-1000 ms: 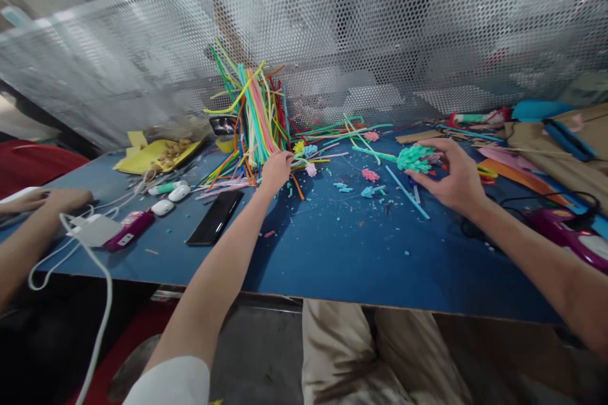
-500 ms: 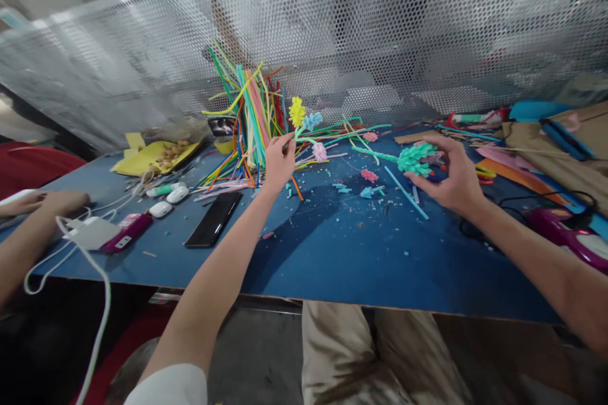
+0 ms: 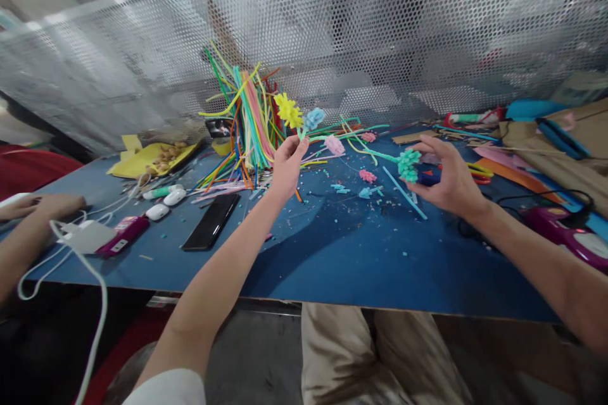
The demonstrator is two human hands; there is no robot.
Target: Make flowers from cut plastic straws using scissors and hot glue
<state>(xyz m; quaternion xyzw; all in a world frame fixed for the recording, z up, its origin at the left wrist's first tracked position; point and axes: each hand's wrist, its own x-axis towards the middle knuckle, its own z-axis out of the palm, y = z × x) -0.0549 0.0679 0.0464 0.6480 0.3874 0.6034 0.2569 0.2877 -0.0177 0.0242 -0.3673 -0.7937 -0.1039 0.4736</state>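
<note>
Left hand (image 3: 287, 164) is pinching thin stems between thumb and fingers, holding them up off the table (image 3: 323, 272); yellow flower (image 3: 288, 110), blue flower (image 3: 313, 118) and pale pink flower (image 3: 334, 145) are fanning out above and beside the grip. Right hand (image 3: 449, 177) is curving around the right side of the green flower (image 3: 408, 165), thumb below, fingers above; can't tell whether it's gripping or only touching. Green stem is pointing left, toward the bunch, well short of left hand. Upright pipe cleaners (image 3: 249, 117) are standing behind left hand, phone (image 3: 211, 221) is lying nearer the table edge. Flowers are looking very light, fuzzy, non-slip; heads likely squashing easily, stems probably bending. Best hold: stems, just under the heads, light pinch.
</note>
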